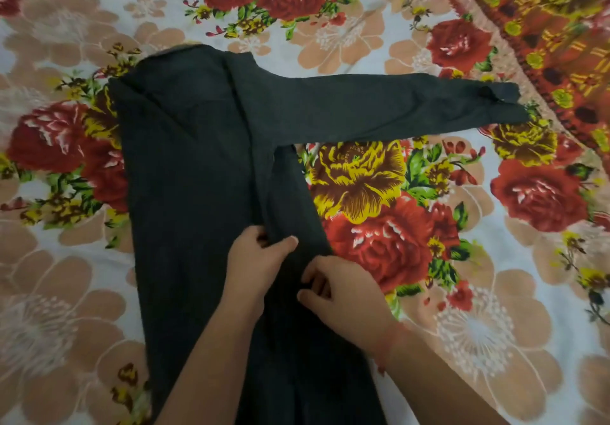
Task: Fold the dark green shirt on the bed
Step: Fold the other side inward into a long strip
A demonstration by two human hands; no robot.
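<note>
The dark green shirt (194, 160) lies flat on the bed, its body running from the upper left down to the bottom edge. One long sleeve (396, 107) stretches straight out to the right, cuff near the bed's patterned border. A lengthwise fold of cloth runs down the shirt's right side. My left hand (260, 256) pinches that fold near the shirt's middle. Just below and to the right, my right hand (340, 295) grips the same folded edge, fingers curled into the fabric. The shirt's hem is out of frame.
The bed is covered with a floral sheet (495, 259) of red, yellow and peach flowers. A red and yellow patterned border (561, 44) crosses the upper right corner. Bare sheet lies to the left and right of the shirt.
</note>
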